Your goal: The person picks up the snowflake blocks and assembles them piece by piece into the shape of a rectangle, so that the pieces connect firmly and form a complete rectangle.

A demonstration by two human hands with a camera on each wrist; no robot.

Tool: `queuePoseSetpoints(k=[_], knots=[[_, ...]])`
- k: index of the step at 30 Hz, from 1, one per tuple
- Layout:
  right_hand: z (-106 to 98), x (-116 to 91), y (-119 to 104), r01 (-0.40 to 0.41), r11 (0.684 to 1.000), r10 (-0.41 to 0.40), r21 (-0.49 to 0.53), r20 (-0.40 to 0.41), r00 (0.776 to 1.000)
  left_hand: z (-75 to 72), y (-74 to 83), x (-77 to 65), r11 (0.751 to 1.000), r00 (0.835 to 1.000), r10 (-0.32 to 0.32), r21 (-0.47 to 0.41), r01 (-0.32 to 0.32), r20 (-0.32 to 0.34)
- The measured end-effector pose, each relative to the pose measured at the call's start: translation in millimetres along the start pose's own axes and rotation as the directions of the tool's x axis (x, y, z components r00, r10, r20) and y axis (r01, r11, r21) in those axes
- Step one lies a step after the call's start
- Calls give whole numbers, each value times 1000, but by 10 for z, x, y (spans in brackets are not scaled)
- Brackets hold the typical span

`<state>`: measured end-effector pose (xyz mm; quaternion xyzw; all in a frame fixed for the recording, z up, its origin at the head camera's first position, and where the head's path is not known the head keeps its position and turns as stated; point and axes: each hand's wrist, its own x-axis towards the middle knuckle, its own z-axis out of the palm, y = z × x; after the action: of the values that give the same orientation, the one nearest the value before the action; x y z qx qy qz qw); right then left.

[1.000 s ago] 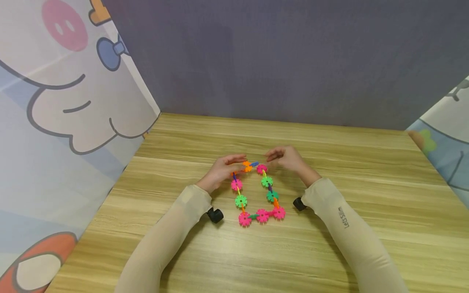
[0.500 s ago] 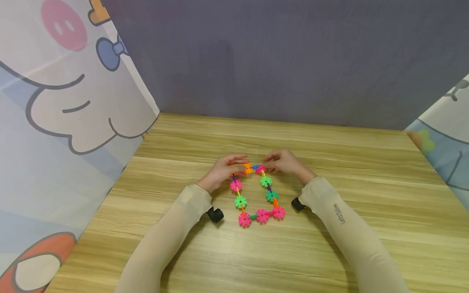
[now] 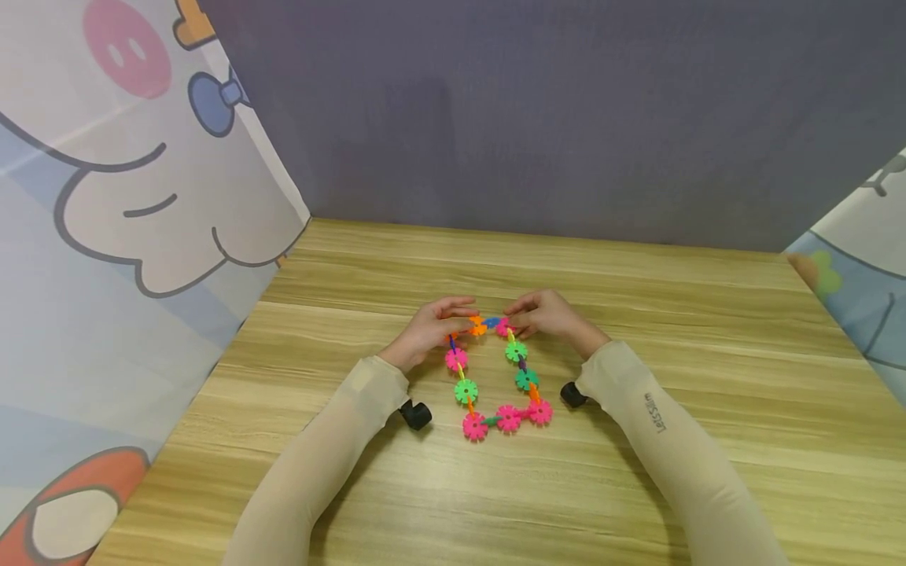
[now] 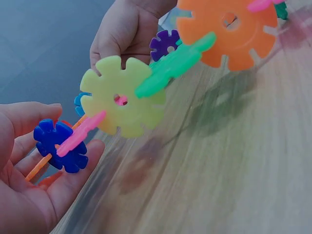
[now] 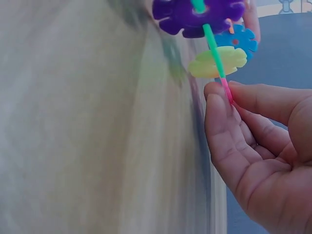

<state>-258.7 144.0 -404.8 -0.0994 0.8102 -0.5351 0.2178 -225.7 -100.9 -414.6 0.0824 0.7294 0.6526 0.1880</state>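
Observation:
Slotted plastic snowflake discs in many colours, linked edge to edge, form a roughly four-sided ring (image 3: 508,417) between both hands. At its far left corner my left hand (image 3: 421,330) curls its fingers and thumb round an orange disc, which is partly hidden by them; a dark blue disc (image 4: 61,146) joined to it lies between the fingers in the left wrist view. My right hand (image 3: 548,313) pinches a pink disc (image 5: 227,91) at the far right corner between thumb and fingertips. A blue disc (image 3: 491,322) spans from that pink disc to an orange disc (image 3: 477,325) beside my left hand.
The ring is over a wood-grain table (image 3: 708,330). A dark grey partition (image 3: 566,118) rises behind the table, and cartoon-printed panels (image 3: 177,204) flank it. Black wrist cameras (image 3: 416,416) hang by both sleeves.
My right hand has moved left and down to the pink corner disc and now pinches it. The blue disc now meets that pink disc, where a gap showed before. My left hand stays nearly still.

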Motion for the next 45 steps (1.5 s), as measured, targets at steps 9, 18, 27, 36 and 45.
queuePoseSetpoints(k=[9, 18, 27, 36, 45], knots=[[-64, -65, -18, -13, 998, 13, 59, -2, 1000, 3, 8, -8, 999, 1000, -6, -50, 6, 5], [-116, -130, -75, 14, 996, -14, 93, 4, 1000, 14, 22, -5, 999, 1000, 1, -47, -1, -9], [-144, -145, -97, 19, 992, -19, 122, -1, 1000, 62, 20, 17, 994, 1000, 10, -107, -12, -24], [-130, -149, -117, 21, 990, -22, 143, 6, 1000, 97, 9, 32, 991, 999, 25, -134, -32, -48], [-107, -133, -116, 26, 991, -26, 130, -2, 1000, 120, 25, 38, 987, 997, 44, -151, -53, -62]])
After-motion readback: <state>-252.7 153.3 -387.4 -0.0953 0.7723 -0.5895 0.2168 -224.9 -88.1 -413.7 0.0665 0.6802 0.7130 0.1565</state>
